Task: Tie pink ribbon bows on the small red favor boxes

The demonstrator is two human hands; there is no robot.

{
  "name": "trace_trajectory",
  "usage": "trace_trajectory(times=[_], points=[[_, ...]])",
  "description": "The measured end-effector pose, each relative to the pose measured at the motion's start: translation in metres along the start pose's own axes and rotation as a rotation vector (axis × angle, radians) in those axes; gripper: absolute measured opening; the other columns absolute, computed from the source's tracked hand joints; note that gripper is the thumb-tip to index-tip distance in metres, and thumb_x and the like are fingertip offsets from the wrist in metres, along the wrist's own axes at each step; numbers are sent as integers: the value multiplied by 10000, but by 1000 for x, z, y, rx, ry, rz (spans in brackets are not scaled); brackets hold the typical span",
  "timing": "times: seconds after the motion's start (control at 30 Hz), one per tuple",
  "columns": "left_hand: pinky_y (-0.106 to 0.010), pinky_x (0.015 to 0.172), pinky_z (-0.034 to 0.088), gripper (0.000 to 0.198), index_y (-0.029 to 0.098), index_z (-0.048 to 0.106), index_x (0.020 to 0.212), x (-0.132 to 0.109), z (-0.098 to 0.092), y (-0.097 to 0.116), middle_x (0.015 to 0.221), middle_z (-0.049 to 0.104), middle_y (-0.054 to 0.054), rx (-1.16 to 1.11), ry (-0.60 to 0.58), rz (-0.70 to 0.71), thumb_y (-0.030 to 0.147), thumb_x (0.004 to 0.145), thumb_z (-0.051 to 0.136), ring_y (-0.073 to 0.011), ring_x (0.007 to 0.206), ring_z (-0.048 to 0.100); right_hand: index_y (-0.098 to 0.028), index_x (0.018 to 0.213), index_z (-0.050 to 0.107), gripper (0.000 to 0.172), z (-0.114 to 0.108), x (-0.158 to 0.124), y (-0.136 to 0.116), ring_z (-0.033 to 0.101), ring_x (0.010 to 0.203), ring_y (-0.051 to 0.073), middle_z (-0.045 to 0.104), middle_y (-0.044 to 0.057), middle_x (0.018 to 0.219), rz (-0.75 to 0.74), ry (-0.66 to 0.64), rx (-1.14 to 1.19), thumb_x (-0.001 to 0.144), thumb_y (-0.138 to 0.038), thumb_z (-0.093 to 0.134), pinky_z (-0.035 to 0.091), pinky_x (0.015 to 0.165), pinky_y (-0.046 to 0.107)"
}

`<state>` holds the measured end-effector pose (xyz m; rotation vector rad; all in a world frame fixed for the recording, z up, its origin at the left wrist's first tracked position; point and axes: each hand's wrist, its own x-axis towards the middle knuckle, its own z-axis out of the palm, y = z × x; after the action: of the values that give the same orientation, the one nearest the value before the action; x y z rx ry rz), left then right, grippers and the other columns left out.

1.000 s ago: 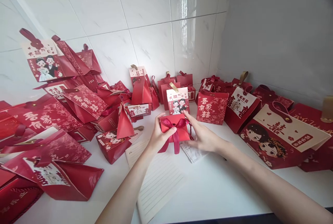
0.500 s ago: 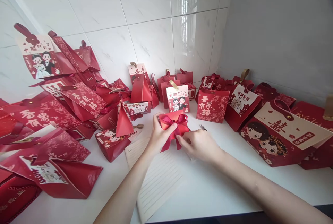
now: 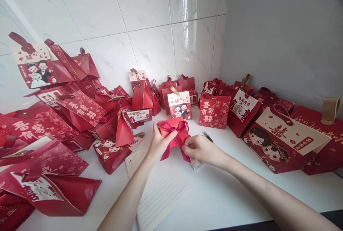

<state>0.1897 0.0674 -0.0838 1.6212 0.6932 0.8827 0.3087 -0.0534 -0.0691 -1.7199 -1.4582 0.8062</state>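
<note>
My left hand is closed around a small red gift box, its thumb pressing on the front. A dark red satin ribbon is tied in a bow across that box, with two tails hanging down. My right hand has thumb and forefinger pinched at the right tail of the ribbon; the fingertips partly cover it. Under the right hand a small clear object shows in part, its kind unclear. Behind that hand lies a dark pen.
A lined notepad lies beneath the left forearm on the white table. Red candy boxes are piled at the left. More boxes stand along the tiled wall, and larger ones are at the right.
My right hand has drawn slightly down and away from the bow, and the ribbon tails are spread wider. The clear object shows more. The whole view has shifted slightly.
</note>
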Motion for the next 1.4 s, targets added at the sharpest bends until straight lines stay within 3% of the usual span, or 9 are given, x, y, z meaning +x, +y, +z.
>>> trace_trajectory(times=[0.3,0.57,0.67,0.73,0.83,0.9,1.03,1.17,1.4], points=[[-288,780,480,446,206,410,1007,-1,2,5,985,586,-33,5,-10,-13,283,672,695,-165,898,600,-173,544,461,174,-26,-2,7,430,395,66,515,-50,461,16,-175,-25,710,-197,412,361,427,174],[-305,809,462,449,209,420,1016,1,-2,2,990,585,-38,8,-28,-6,297,675,697,-174,910,596,-160,518,458,207,-37,-3,7,385,369,43,502,-48,474,57,-218,-51,722,-176,425,320,395,160],[-315,825,451,450,208,409,1016,1,-1,3,1000,582,-42,4,-13,-21,297,678,693,-180,925,591,-151,526,493,286,-40,-7,4,364,349,36,513,-39,464,82,-192,-69,782,-278,489,294,363,158],[-327,834,445,434,208,402,1011,0,-1,3,1017,578,-49,4,-6,-30,311,694,681,-189,948,583,-139,585,565,371,-36,-10,1,367,323,37,522,-30,463,96,-341,7,809,-429,517,280,329,162],[-356,883,421,444,210,388,1036,-2,1,2,1091,549,-73,45,10,-38,323,709,667,-211,1029,548,-114,806,610,482,-13,-12,-2,441,311,48,561,-17,517,145,-748,155,813,-581,490,268,287,148],[-373,918,399,474,210,377,1058,-3,3,1,1132,525,-87,81,33,-31,325,704,670,-224,1079,520,-131,986,534,497,9,-11,-1,498,329,65,590,-16,605,189,-827,239,828,-597,461,312,280,144],[-370,935,391,487,200,371,1051,-4,8,-2,1134,515,-96,85,44,8,329,694,676,-228,1102,507,-184,1101,359,410,46,-3,1,561,359,107,570,-33,683,225,-556,537,889,-534,389,373,271,170],[-367,914,411,502,196,356,1065,-5,10,-2,1130,511,-105,80,19,18,314,692,671,-227,1080,524,-166,833,426,267,54,5,1,527,324,90,522,-54,606,265,-314,743,883,-428,433,370,253,169],[-345,858,451,447,202,377,1011,-3,4,1,1049,570,-66,3,-6,-23,326,699,672,-193,969,580,-156,624,470,157,35,4,4,486,302,62,454,-79,464,246,-305,484,776,-166,429,344,257,133]])
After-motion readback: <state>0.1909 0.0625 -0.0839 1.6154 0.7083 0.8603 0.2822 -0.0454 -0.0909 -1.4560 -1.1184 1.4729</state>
